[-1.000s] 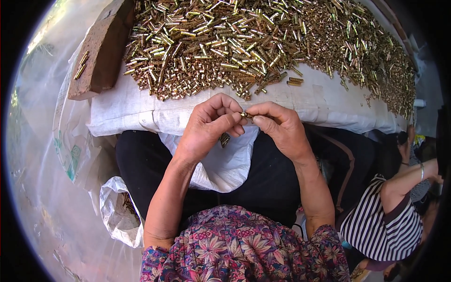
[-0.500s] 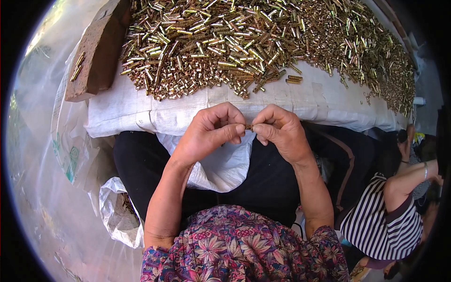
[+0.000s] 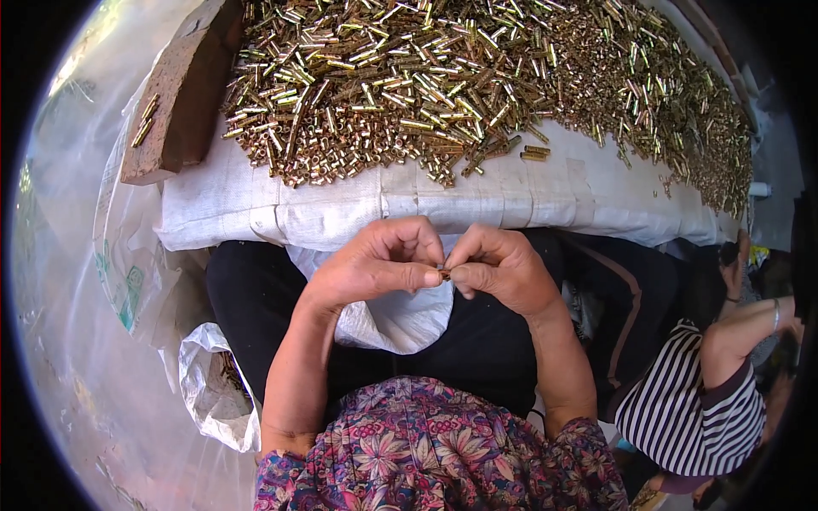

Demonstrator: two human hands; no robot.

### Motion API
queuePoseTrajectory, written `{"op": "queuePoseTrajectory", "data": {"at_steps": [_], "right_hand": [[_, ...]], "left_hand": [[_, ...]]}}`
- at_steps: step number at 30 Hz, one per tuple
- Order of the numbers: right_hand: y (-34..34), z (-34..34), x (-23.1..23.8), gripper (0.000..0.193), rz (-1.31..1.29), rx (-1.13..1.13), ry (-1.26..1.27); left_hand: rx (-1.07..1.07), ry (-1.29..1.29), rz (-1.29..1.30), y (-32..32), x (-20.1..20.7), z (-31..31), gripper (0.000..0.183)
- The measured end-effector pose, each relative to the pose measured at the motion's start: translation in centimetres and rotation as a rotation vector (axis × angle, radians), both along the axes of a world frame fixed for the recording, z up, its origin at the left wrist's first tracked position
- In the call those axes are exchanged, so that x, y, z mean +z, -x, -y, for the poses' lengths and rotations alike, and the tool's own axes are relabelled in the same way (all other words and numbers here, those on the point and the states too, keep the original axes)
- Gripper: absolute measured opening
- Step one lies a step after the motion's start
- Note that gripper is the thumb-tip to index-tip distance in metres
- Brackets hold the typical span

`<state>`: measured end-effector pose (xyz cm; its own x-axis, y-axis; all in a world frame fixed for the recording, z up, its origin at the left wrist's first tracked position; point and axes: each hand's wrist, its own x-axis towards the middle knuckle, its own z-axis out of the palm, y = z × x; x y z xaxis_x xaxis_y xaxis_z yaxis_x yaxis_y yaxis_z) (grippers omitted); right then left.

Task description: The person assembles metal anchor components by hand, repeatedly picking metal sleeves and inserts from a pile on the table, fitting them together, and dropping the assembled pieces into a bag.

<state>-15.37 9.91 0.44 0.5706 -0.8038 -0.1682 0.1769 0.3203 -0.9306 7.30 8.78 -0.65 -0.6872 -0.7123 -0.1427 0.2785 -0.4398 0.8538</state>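
Over my lap, my left hand (image 3: 383,262) and my right hand (image 3: 504,271) meet fingertip to fingertip. Both are closed in a pinch on one small brass-coloured metal piece (image 3: 445,274), mostly hidden by the fingers. Beyond them, a white woven sheet (image 3: 341,207) covers the work surface. Heaped on it are many slim brass-coloured metal tubes (image 3: 400,77). Short ring-like metal pieces (image 3: 328,153) gather along the pile's near left edge. A few tubes (image 3: 535,153) lie apart at the pile's near edge, ahead of my right hand.
A reddish-brown brick (image 3: 175,106) stands at the left edge with a few tubes (image 3: 145,119) on top. Smaller metal pieces (image 3: 699,145) spread to the right. White woven cloth (image 3: 400,317) lies on my lap. A white bag (image 3: 204,387) sits low left. Another person in stripes (image 3: 694,409) is at right.
Both hands have come down toward my lap, away from the pile, still pinching the small metal piece between them.
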Motion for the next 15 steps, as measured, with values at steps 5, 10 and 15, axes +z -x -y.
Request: {"op": "queuePoseTrajectory", "data": {"at_steps": [5,10,15], "right_hand": [[0.4,3.1,1.2,0.012,-0.469,-0.005,0.435],[-0.9,7.9,0.0,0.009,-0.844,-0.320,0.880],[-1.7,9.8,-0.8,0.012,-1.031,-0.277,1.132]], "left_hand": [[0.193,0.219,0.445,-0.9,0.9,1.4,0.011],[0.488,0.817,0.955,1.4,0.6,3.1,0.013],[0.471,0.845,1.193,3.7,0.7,4.1,0.021]]}}
